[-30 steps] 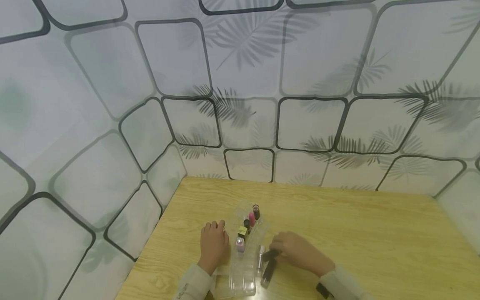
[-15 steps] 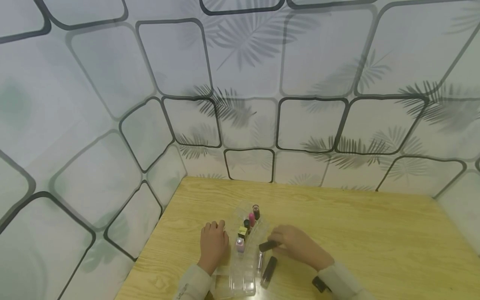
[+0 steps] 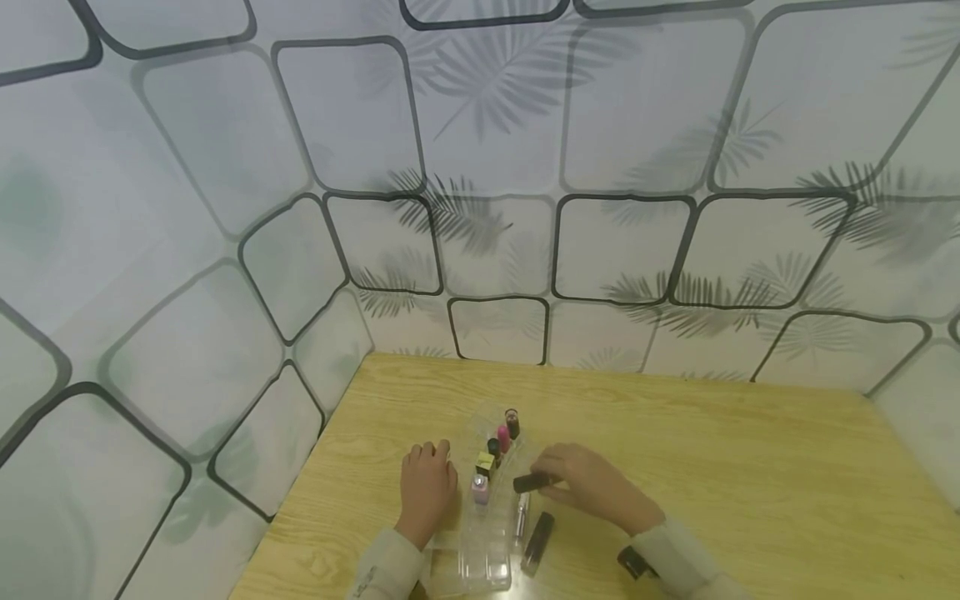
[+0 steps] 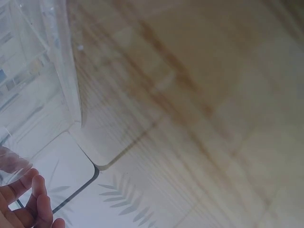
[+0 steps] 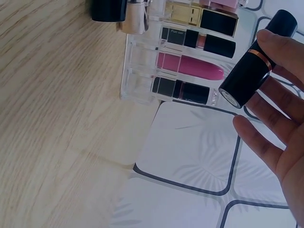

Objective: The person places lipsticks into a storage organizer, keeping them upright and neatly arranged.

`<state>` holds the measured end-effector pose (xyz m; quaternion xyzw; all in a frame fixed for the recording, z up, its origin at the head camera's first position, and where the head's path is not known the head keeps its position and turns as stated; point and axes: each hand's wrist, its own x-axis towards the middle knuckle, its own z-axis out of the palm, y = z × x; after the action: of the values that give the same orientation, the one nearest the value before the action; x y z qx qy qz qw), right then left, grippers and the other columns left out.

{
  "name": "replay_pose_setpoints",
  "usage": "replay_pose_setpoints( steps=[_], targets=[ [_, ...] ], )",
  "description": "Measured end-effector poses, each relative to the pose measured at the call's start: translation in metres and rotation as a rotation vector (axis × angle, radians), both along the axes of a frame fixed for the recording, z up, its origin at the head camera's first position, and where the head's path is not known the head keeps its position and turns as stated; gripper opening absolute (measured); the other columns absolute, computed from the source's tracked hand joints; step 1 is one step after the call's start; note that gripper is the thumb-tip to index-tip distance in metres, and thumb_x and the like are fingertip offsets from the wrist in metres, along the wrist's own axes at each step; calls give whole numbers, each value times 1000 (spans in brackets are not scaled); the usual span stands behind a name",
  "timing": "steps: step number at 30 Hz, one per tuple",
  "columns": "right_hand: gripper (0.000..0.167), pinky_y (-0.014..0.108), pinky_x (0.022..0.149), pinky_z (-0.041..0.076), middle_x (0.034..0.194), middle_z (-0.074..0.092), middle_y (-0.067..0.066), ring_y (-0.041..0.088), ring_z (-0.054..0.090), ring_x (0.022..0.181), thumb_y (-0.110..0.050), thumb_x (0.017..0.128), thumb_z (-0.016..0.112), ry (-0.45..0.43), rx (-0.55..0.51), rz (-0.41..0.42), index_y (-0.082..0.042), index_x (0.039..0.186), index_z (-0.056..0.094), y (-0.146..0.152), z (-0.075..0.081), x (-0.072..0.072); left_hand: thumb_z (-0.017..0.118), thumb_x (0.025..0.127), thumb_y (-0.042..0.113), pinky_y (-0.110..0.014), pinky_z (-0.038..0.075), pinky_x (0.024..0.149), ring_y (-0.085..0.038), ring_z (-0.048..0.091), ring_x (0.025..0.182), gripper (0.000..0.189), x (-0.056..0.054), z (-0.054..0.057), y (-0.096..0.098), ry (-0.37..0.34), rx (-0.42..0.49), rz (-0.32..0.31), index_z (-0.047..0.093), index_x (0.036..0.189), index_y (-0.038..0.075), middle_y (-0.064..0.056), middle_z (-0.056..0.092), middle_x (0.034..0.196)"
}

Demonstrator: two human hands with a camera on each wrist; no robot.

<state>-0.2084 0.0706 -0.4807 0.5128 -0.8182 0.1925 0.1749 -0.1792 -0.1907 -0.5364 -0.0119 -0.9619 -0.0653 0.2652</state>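
Note:
My right hand (image 3: 592, 487) holds a black lipstick tube (image 5: 249, 71) with a thin copper band, thumb on one side and fingers on the other. In the head view this tube is raised just right of a clear plastic lipstick organizer (image 3: 480, 533). My left hand (image 3: 427, 487) lies along the organizer's left side; in the left wrist view its curled fingers (image 4: 33, 183) grip the clear edge. Standing in the organizer are a dark lipstick (image 3: 512, 425), a pink one (image 5: 194, 66), a black one (image 5: 218, 46), a gold-and-black one (image 5: 218, 21) and a pale pink bottle (image 3: 481, 490).
Beside the organizer's right side lie a silvery tube (image 3: 521, 518) and a dark tube (image 3: 537, 543) on the wooden table (image 3: 712, 467). A small black object (image 3: 633, 562) is by the right sleeve. Patterned walls (image 3: 495, 250) rise behind and at the left.
My right hand has lifted the black lipstick away from the dark tube on the table and moved it slightly up and left toward the organizer. The left hand has stayed still.

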Motion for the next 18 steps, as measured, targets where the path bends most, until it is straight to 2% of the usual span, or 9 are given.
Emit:
replay_pose_setpoints(
  steps=[5,13,18],
  targets=[
    [23,22,74,52,88,67,-6,5,62,78,-19,72,76,-19,-9,-7,-15,92,67,-2,4,1,69,75,11,-36,43,65,-22,50,69,20,0,0,0,21,3,-7,62,93,7,-9,59,76],
    [21,24,76,53,90,67,-5,8,63,80,-18,74,75,-62,-19,-5,-13,93,67,-5,10,3,69,76,12,-35,43,66,-22,51,71,21,0,1,0,-12,8,-3,62,95,7,-8,59,77],
    [19,23,75,52,89,67,-6,6,62,80,-19,75,74,-79,-31,-14,-15,93,67,-8,10,2,69,75,12,-35,43,64,-22,50,70,21,0,1,0,-1,-1,-9,62,94,7,-8,59,77]
  ],
)
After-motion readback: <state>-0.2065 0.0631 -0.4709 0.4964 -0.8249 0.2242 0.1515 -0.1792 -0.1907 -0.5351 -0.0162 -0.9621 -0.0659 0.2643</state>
